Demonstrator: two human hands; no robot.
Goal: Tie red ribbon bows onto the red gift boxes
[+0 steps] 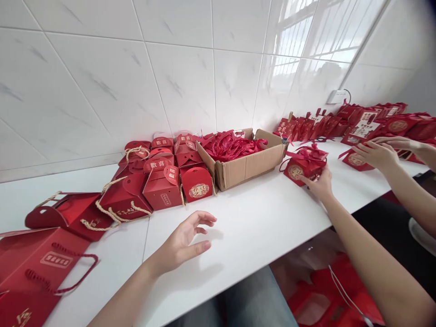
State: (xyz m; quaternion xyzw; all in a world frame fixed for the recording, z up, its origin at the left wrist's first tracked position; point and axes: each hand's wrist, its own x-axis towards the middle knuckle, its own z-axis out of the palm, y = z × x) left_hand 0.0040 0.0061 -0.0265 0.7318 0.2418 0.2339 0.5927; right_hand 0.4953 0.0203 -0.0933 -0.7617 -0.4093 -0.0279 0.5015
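Observation:
My left hand (pixel 185 240) hovers just above the white counter (pixel 259 222), fingers spread and loosely curled, holding nothing; the red gift boxes (pixel 163 181) with rope handles are a little beyond it. My right hand (pixel 320 184) reaches far right and holds the near side of a small red gift box with a red ribbon bow (pixel 304 164). Its fingers press against the box's lower corner.
An open cardboard box of red ribbons (pixel 238 156) stands at the wall. Flat red bags (pixel 41 263) lie at the left. More red boxes (pixel 374 120) crowd the far right, where another person's hands (pixel 384 152) work. Red items lie under the counter.

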